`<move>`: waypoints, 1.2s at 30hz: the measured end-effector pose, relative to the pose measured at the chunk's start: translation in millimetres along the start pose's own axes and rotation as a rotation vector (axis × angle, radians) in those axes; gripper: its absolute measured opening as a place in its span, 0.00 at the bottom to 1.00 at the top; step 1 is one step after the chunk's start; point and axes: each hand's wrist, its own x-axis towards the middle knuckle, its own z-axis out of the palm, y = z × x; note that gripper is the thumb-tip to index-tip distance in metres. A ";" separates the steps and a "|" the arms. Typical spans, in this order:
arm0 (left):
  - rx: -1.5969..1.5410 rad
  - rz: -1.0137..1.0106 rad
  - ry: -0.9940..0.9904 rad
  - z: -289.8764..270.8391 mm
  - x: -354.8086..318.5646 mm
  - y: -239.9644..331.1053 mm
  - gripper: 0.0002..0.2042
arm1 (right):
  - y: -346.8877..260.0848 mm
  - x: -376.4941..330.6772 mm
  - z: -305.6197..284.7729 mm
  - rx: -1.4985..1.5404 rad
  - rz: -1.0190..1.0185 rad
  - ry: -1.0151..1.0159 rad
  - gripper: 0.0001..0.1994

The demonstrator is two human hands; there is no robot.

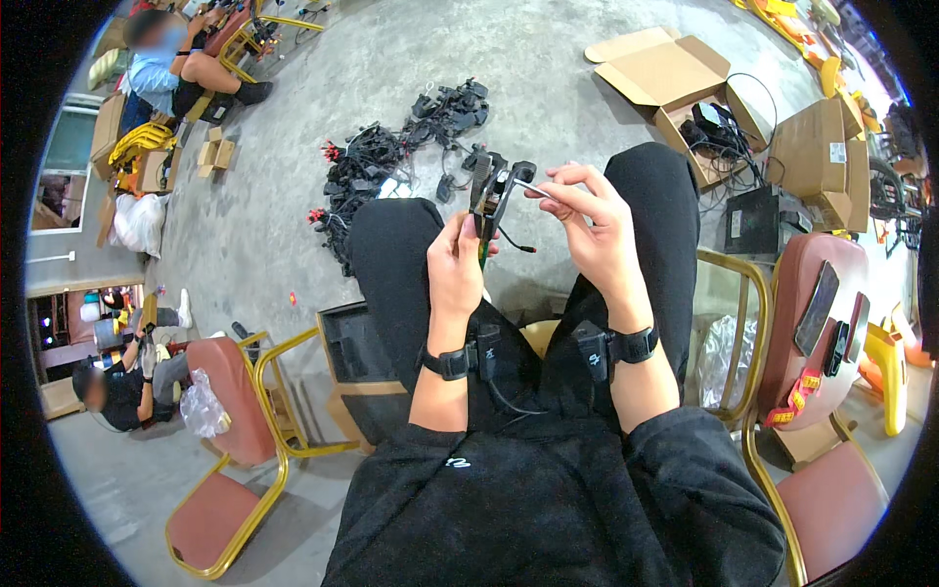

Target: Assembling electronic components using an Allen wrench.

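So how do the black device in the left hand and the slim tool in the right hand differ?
Colour: the black device is mostly dark, while the slim tool is silvery.
Shape: the black device is bulky and many-edged; the slim tool is thin and straight.
Holding: the left hand grips the black device, the right hand the slim tool.
Shared: both are held above the floor.

Black device point(485, 196) near-upright, held mid-air; short black cable point(515, 243) trailing low right. Slim silvery tool point(532, 187) slanted, tip at device's upper right.
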 end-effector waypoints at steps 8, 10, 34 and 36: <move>-0.005 -0.047 -0.027 -6.3 4.6 -15.6 0.29 | 5.4 8.4 3.7 -0.218 -0.136 -0.015 0.13; -0.047 -0.054 -0.004 -7.0 8.4 -18.3 0.23 | 10.1 11.4 5.9 -0.216 -0.132 -0.024 0.13; -0.001 0.077 0.144 -7.1 -17.2 47.1 0.22 | -71.2 26.4 -3.0 -0.072 -0.297 -0.136 0.07; -0.097 0.129 0.150 -7.7 -16.5 43.5 0.24 | -111.0 12.0 -3.5 0.562 -0.003 -0.221 0.06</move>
